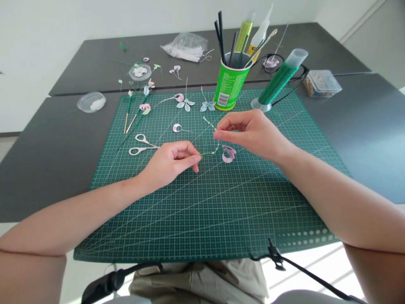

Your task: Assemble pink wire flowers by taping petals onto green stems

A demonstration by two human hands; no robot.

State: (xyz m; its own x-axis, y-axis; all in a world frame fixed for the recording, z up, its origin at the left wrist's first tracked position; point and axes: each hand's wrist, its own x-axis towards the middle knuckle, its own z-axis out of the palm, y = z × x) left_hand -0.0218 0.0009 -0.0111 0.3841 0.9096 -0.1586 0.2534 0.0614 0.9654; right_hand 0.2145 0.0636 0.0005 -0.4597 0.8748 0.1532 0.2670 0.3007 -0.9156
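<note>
Between thumb and fingers, my left hand [172, 162] pinches the green end of a thin beaded wire [217, 148] above the mat. My right hand [245, 130] is closed on the same wire higher up, and its pale looped tip sticks out past the fingers. Just below my right hand lies a curled pale purple strip [228, 154]. White-handled scissors [138, 150] rest beside my left hand, their blades partly hidden behind it. A small purple petal loop on a wire [177, 128] sits beyond my left hand.
The green cutting mat [202, 219] covers the desk's front. Behind stand a green can [232, 82] of sticks, a green tube [280, 82] and a clear box [322, 83]. Wire flowers [186, 103], a shallow dish [91, 102] and a plastic bag [186, 45] lie further left.
</note>
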